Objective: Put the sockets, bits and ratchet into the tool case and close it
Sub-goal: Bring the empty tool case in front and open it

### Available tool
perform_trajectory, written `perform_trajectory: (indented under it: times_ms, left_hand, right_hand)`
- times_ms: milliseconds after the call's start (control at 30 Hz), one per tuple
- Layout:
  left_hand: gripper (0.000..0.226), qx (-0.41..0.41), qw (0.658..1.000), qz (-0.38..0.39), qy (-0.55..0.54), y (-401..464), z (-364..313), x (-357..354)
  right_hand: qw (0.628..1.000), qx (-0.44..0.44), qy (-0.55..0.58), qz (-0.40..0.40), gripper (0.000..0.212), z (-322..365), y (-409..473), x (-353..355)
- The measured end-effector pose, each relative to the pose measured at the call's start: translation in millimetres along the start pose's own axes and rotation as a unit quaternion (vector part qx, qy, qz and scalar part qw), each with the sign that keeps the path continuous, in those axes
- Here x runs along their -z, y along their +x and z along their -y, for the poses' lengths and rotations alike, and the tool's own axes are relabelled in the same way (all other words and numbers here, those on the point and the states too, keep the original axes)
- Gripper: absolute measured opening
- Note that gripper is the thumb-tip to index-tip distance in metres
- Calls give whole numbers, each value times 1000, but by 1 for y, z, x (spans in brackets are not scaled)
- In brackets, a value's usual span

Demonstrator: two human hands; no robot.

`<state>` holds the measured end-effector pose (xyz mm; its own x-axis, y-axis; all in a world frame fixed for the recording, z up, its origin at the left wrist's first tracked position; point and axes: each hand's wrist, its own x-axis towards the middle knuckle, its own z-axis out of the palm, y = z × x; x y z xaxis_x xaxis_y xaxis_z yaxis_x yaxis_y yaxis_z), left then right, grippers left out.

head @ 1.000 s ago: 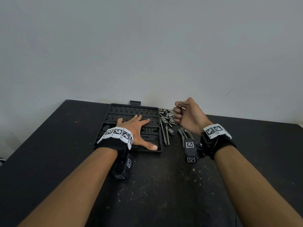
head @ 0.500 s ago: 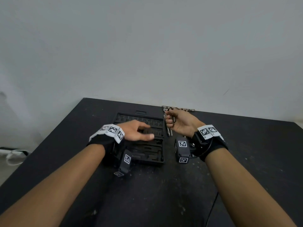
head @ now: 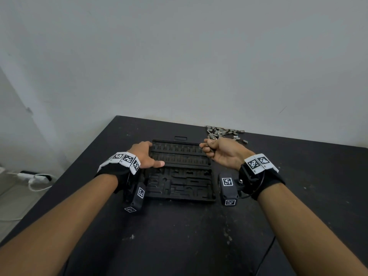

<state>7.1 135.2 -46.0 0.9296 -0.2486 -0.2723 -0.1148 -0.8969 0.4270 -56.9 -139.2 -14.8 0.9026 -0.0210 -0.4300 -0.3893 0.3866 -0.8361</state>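
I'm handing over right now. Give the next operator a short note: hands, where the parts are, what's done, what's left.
Left hand: fingers on the open tool case's left edge, thumb on its tray.
Right hand: curled by the case's far right corner; contents not clear.
Loose bits and sockets lie in a pile on the table behind that hand.
Done: no parts visible in the slots.
Left: load everything, then close the case.

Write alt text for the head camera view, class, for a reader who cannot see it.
An open black tool case lies on a dark table, slots unfilled. The left hand rests on its left edge; the right hand grips something small at its right. Loose metal bits lie behind.
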Motion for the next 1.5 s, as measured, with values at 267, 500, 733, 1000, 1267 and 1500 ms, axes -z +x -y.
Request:
perform_trajectory:
  times_ms: [267,500,733,1000,1267,1500]
  left_hand:
    - [95,13,996,86,-15,-28,-4,-10]
    - [104,-22,986,120,-110,-59,-33,-33]
    - [110,-50,979,141,-136,-68,-66,-53]
    - [44,-102,990,-7,-98,-54,-75,-49]
    - [32,-141,952,45,-267,-47,-88,-55]
    - [31,-139,944,62,-292,-40,-79,-47]
  right_hand:
    - [998,7,-69,-2,20,-8,-13,3]
    - [992,2,-125,36,18,-14,-25,-3]
    - [982,-13,-183,51,21,-23,-29,10]
    - [972,-21,-229,51,26,-33,-30,26]
    - [970,12,-244,-4,23,-39,-32,17]
    - [971,25,-235,-28,18,-41,-32,10]
